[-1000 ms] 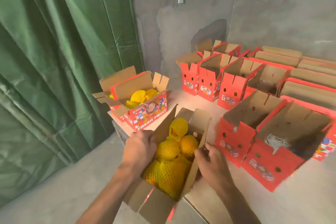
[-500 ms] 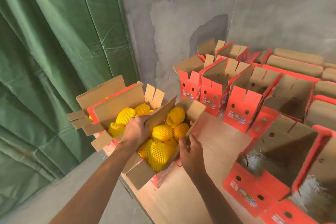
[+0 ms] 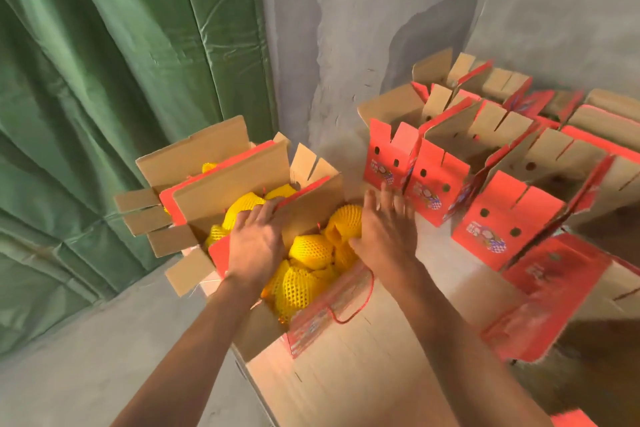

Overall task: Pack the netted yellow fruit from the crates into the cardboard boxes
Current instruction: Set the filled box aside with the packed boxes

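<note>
A red cardboard box (image 3: 325, 317) full of netted yellow fruit (image 3: 311, 250) stands at the table's left corner. My left hand (image 3: 252, 246) lies on its left side, fingers curled over the edge of the raised brown flap (image 3: 311, 208). My right hand (image 3: 384, 232) hovers over the box's right edge with fingers spread, thumb beside the fruit, holding nothing. Right behind it sits a second filled box (image 3: 221, 156), flaps up, with more netted fruit (image 3: 242, 206) showing. No crates are in view.
Several empty red boxes (image 3: 426, 180) with raised flaps crowd the table's back and right, the nearest one (image 3: 505, 229) close to my right hand. The pale tabletop (image 3: 346, 374) ends at the left above a grey floor (image 3: 86, 357). A green curtain (image 3: 104, 80) hangs to the left.
I carried the filled box forward and left and set it against the other filled box. My right hand came off the box and spread open; my left hand stayed on the flap.
</note>
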Action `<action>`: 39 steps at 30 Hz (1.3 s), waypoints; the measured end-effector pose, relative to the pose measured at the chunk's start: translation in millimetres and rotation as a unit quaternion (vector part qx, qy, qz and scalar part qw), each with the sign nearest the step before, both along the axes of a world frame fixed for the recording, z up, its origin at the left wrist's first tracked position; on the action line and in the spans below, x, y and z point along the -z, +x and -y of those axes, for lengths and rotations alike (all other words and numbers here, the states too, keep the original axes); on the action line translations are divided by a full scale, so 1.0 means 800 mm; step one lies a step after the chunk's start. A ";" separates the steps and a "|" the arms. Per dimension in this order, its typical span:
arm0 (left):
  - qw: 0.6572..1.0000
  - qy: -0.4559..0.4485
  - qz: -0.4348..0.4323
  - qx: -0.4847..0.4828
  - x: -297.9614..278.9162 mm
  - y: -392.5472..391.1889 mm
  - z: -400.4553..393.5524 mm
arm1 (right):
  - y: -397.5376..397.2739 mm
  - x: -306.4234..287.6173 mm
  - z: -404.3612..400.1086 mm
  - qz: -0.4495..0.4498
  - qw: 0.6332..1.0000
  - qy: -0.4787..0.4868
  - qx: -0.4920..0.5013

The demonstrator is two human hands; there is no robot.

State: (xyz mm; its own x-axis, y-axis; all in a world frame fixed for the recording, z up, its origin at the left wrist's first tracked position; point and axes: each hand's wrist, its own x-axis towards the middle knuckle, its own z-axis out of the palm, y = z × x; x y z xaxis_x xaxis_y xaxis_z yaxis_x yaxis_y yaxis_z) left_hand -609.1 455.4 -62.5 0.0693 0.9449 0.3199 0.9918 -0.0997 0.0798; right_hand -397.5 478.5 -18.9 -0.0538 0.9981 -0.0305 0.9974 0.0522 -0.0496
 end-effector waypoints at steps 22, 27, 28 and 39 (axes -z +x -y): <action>0.899 -0.097 0.421 0.064 0.053 0.029 0.049 | -0.041 0.044 -0.030 -0.193 0.935 -0.287 -0.084; 0.961 -0.140 0.232 0.046 0.061 0.029 0.011 | -0.004 0.040 -0.059 -0.194 0.940 -0.281 0.023; 0.968 -0.157 0.194 0.039 0.064 0.030 0.008 | -0.001 0.043 -0.063 -0.099 0.957 -0.272 -0.012; 0.958 -0.120 0.250 0.077 0.049 0.050 0.010 | -0.016 0.079 -0.068 0.220 0.966 -0.130 -0.036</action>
